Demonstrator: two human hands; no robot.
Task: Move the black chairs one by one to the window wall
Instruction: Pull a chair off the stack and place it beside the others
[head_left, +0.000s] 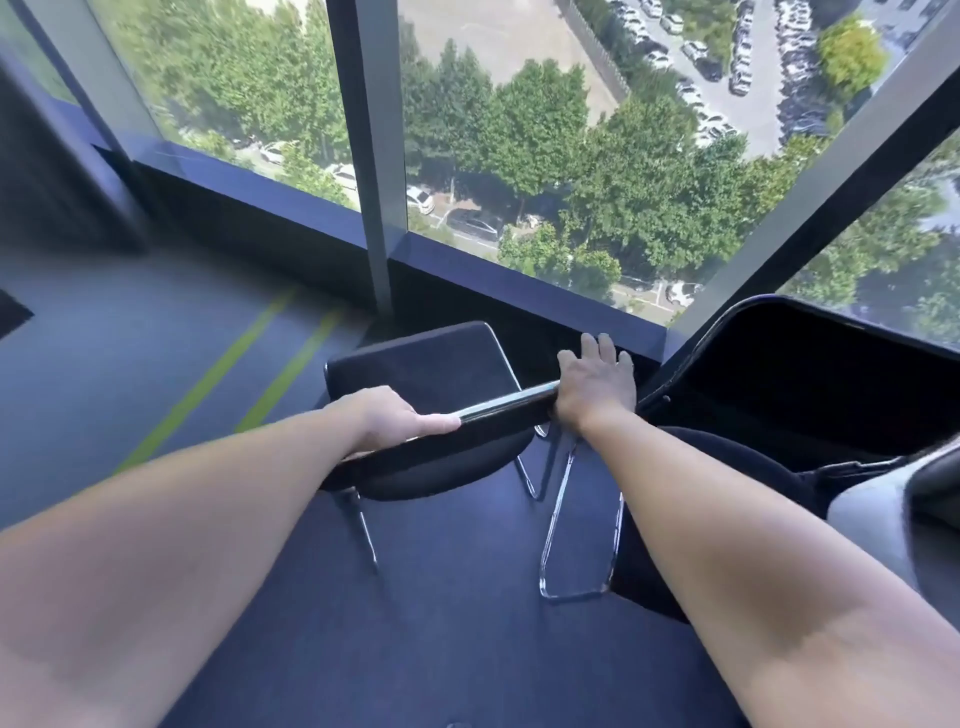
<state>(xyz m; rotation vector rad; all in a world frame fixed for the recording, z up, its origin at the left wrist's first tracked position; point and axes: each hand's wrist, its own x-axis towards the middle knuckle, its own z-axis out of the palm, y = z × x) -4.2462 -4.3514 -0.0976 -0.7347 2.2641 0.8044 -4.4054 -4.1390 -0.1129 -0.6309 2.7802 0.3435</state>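
Chrome-trimmed along its top edge, the black padded chair (426, 364) on thin metal legs is gripped there by the left hand (400, 418), fingers curled under. The right hand (597, 384) lies flat over the far end, fingers straight. The seat sits close to the dark-framed window wall (519, 278). With a second black chair (779, 384) just beside it, a sideways shove could clash the frames.

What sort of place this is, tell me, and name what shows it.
Probably an upper-floor office or meeting room in a tall building. The window wall looks steeply down on treetops and parked cars, a black chair with chrome legs is beside it, and the floor carries green lines.
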